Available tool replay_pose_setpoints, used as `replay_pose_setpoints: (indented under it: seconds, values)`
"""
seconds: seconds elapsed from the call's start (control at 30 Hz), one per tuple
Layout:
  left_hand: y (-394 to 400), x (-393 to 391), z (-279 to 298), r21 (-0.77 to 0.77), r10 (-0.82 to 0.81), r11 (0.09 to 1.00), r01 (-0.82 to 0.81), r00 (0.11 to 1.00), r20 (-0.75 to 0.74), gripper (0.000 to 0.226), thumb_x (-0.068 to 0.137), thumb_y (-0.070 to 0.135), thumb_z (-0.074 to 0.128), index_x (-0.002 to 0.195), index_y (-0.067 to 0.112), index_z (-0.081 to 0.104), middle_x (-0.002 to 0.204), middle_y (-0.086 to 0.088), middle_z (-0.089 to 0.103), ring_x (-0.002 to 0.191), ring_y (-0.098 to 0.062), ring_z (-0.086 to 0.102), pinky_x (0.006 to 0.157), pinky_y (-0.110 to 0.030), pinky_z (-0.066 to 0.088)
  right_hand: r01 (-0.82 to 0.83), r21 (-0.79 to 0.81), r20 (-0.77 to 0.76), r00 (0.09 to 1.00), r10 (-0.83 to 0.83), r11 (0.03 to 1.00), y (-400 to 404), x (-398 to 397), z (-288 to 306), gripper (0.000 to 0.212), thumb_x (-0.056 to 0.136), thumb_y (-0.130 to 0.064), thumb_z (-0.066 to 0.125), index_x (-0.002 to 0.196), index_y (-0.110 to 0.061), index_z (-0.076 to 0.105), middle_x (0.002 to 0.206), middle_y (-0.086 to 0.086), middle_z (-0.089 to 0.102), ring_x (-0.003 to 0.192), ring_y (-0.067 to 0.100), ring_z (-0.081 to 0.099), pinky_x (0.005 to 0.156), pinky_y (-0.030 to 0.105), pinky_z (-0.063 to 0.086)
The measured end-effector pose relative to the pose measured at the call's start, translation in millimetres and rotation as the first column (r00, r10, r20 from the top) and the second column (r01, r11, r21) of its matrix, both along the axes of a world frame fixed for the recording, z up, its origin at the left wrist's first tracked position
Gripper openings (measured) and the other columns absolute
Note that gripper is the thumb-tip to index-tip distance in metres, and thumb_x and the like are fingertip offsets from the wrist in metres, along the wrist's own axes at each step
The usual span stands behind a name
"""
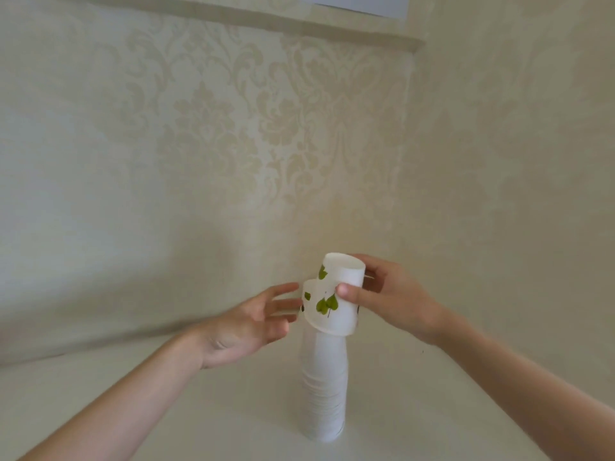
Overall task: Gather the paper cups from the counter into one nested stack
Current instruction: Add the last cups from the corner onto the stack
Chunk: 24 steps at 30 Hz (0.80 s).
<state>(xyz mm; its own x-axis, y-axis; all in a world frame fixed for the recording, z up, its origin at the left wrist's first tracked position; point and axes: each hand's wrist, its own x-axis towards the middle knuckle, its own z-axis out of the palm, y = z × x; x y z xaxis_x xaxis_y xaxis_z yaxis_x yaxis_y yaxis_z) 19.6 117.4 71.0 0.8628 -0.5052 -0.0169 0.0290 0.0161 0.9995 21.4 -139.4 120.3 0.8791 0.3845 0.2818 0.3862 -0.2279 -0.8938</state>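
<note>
A pale counter (139, 410) fills the lower part of the view and meets two wallpapered walls (199, 144) that join in a corner at the back right. The counter's surface is bare on both sides of the cups, with open room to the left, to the right and toward the near edge.

A tall stack (324, 390) of white paper cups stands upside down, rims downward, in the middle of the counter, well away from the back walls. Its lower part shows many close-packed rims.

At the top of the stack, tilted cups (331, 299) with green leaf prints sit over its upper end, mouths down and leaning to the right. How many cups are in this tilted group cannot be told, nor whether they are fully seated.

The right hand (389, 294) grips these tilted cups, thumb on the near side, fingers wrapped behind. The left hand (246, 324) is beside them on the left, fingers spread wide, tips just at the cup wall; contact cannot be told.
</note>
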Motion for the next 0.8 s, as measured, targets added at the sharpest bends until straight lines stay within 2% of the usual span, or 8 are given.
replay_pose_setpoints:
  seconds: [0.07, 0.13, 0.23, 0.37, 0.43, 0.53, 0.67, 0.8]
  values:
    - [8.2, 9.9, -3.6, -0.184, 0.164, 0.966, -0.184, 0.979, -0.119, 0.100, 0.042, 0.044, 0.095, 0.131, 0.019, 0.055, 0.137, -0.010, 0.058, 0.126, -0.027, 0.055, 0.110, -0.043, 0.039, -0.030, -0.061, -0.019, 0.999, 0.029, 0.998, 6.1, 2.4, -10.3, 0.038, 0.077, -0.023, 0.081, 0.111, -0.033, 0.067, 0.106, -0.017, 0.076, 0.103, 0.001, 0.070, 0.087, 0.023, 0.058]
    - [12.2, 24.1, -9.6, -0.247, 0.329, 0.893, -0.376, 0.921, -0.210, 0.077, 0.057, 0.043, 0.088, 0.122, 0.013, 0.060, 0.134, -0.013, 0.060, 0.122, -0.030, 0.057, 0.105, -0.043, 0.044, -0.064, -0.107, -0.055, 0.997, 0.058, 0.992, 11.3, 4.5, -25.9, 0.041, 0.075, -0.018, 0.084, 0.111, -0.028, 0.068, 0.101, -0.019, 0.075, 0.101, 0.001, 0.070, 0.091, 0.027, 0.058]
    - [12.3, 44.6, -21.9, -0.161, 0.521, 0.817, -0.554, 0.828, -0.209, 0.031, 0.090, 0.024, 0.064, 0.117, 0.010, 0.060, 0.134, -0.017, 0.059, 0.117, -0.030, 0.059, 0.103, -0.040, 0.045, -0.155, -0.150, -0.127, 0.983, 0.136, 0.977, 12.9, 7.2, -46.7, 0.051, 0.073, -0.015, 0.086, 0.118, -0.023, 0.065, 0.112, -0.010, 0.074, 0.110, 0.008, 0.068, 0.100, 0.035, 0.054]
    - [9.2, 71.9, -42.3, 0.038, 0.544, 0.839, -0.543, 0.839, -0.025, 0.042, 0.074, 0.026, 0.073, 0.114, 0.021, 0.060, 0.132, -0.012, 0.057, 0.113, -0.020, 0.059, 0.101, -0.033, 0.044, -0.324, -0.267, -0.255, 0.932, 0.257, 0.908, -25.2, 43.3, -46.7, 0.089, 0.065, -0.018, 0.089, 0.139, -0.040, 0.046, 0.138, -0.019, 0.057, 0.131, -0.003, 0.050, 0.110, 0.028, 0.043]
    - [1.4, 88.9, -48.8, 0.204, 0.520, 0.824, -0.529, 0.848, 0.100, 0.048, 0.076, 0.027, 0.077, 0.119, 0.026, 0.057, 0.130, -0.001, 0.057, 0.116, -0.015, 0.056, 0.096, -0.030, 0.043, -0.213, -0.232, -0.290, 0.947, 0.142, 0.949, -39.0, 79.0, -54.4, 0.080, 0.068, -0.019, 0.086, 0.136, -0.040, 0.051, 0.137, -0.012, 0.058, 0.126, 0.001, 0.055, 0.110, 0.034, 0.045]
    - [-21.5, 120.9, -57.6, 0.325, 0.436, 0.806, -0.495, 0.868, 0.239, 0.065, 0.075, 0.026, 0.080, 0.131, 0.027, 0.047, 0.130, 0.005, 0.051, 0.121, -0.015, 0.049, 0.095, -0.028, 0.042, 0.204, -0.263, -0.162, 0.954, -0.252, 0.943, -31.1, 139.0, -84.0, 0.069, 0.082, -0.019, 0.077, 0.142, -0.024, 0.044, 0.140, 0.004, 0.053, 0.122, 0.017, 0.056, 0.103, 0.033, 0.048]
    - [-56.3, 162.4, -73.4, 0.411, 0.406, 0.736, -0.537, 0.837, 0.367, 0.083, 0.067, 0.030, 0.085, 0.136, 0.020, 0.041, 0.131, -0.001, 0.054, 0.119, -0.018, 0.053, 0.099, -0.032, 0.046, 0.288, -0.252, -0.204, 0.917, -0.342, 0.924, -4.9, 195.9, -118.7, 0.089, 0.080, -0.027, 0.079, 0.151, -0.019, 0.027, 0.148, 0.001, 0.042, 0.136, 0.022, 0.043, 0.109, 0.038, 0.041]
    - [-77.1, 175.3, -84.8, 0.408, 0.479, 0.623, -0.667, 0.738, 0.475, 0.061, 0.066, 0.036, 0.083, 0.115, 0.022, 0.051, 0.107, 0.002, 0.059, 0.094, -0.016, 0.057, 0.072, -0.023, 0.045, 0.412, -0.208, -0.147, 0.883, -0.445, 0.887, 11.0, 207.4, -140.5, 0.068, 0.076, -0.030, 0.081, 0.135, -0.018, 0.049, 0.127, 0.001, 0.058, 0.111, 0.020, 0.056, 0.098, 0.039, 0.050]
